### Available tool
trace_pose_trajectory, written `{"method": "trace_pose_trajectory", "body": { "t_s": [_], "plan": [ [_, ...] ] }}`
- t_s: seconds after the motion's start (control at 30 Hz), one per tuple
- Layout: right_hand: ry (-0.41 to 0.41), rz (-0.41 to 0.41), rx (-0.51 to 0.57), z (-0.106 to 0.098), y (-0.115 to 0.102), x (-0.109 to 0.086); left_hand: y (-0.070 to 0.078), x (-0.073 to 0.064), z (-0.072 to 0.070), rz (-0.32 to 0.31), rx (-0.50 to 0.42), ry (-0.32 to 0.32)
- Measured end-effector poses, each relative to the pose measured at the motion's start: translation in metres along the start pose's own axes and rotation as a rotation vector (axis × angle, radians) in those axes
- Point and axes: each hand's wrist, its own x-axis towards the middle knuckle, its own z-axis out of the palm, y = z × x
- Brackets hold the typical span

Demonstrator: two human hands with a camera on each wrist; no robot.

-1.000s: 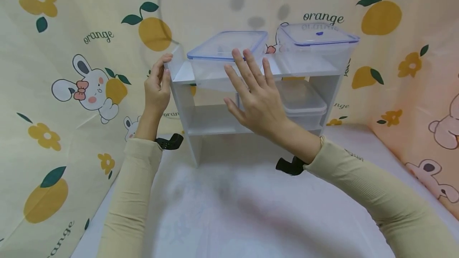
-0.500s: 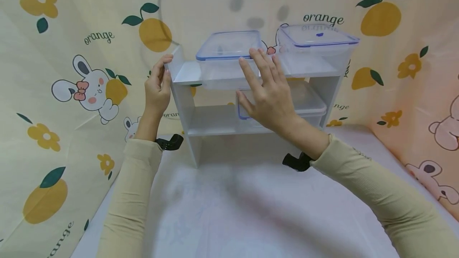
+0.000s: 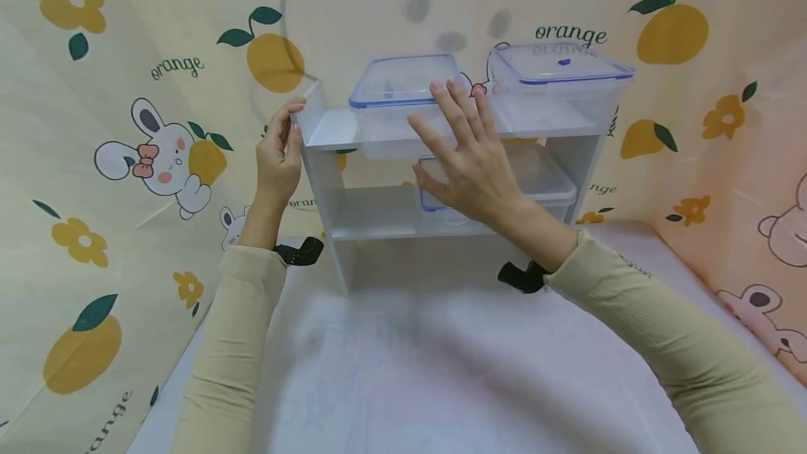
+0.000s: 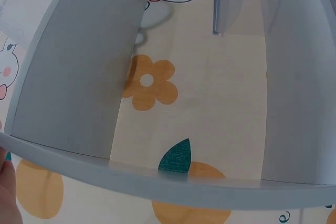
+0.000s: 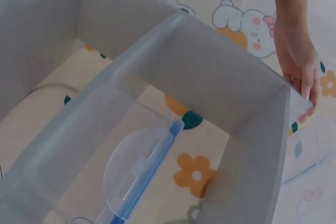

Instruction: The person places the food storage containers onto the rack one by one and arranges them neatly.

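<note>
A white shelf unit (image 3: 378,210) stands upright on the table. My left hand (image 3: 277,149) grips the upper front edge of its left side panel; the right wrist view also shows that left hand (image 5: 298,64) at the panel's corner. On the top board sits a clear plastic food container (image 3: 386,128) with a blue-rimmed lid, its front jutting past the board's edge. My right hand (image 3: 473,160) spreads its straight fingers in front of that container's right side, hiding part of it, with the fingertips overlapping the lid's right front corner in the head view.
A second clear container (image 3: 548,98) with a blue-edged lid stands at the top board's right end. Below it, more clear containers (image 3: 536,177) sit on the middle board. A patterned cloth (image 3: 170,160) hangs behind and beside the unit, over a white table surface (image 3: 403,370).
The left container on the top board has shifted right and turned a little straighter. My right hand has moved right, its fingers spreading again lately. My left hand has stayed on the panel.
</note>
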Motion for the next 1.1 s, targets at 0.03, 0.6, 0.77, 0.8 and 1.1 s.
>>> {"method": "trace_pose_trajectory", "body": {
  "t_s": [0.03,0.6,0.77,0.8,1.1],
  "plan": [
    [0.007,-0.006,0.003,0.0,0.001,0.0,0.0,0.0,0.0,0.001,-0.002,0.002],
    [-0.01,0.031,-0.053,-0.011,0.013,0.001,0.001,0.0,0.002,-0.004,-0.019,0.003],
    [-0.028,0.041,-0.05,-0.01,0.017,0.001,0.0,-0.001,0.003,0.001,-0.018,0.013],
    [-0.029,0.043,-0.05,-0.009,0.018,0.001,-0.001,-0.001,0.003,0.001,-0.022,0.017],
    [-0.035,0.064,-0.022,-0.007,0.024,-0.002,0.002,-0.001,0.008,-0.017,-0.04,0.044]
  ]
}}
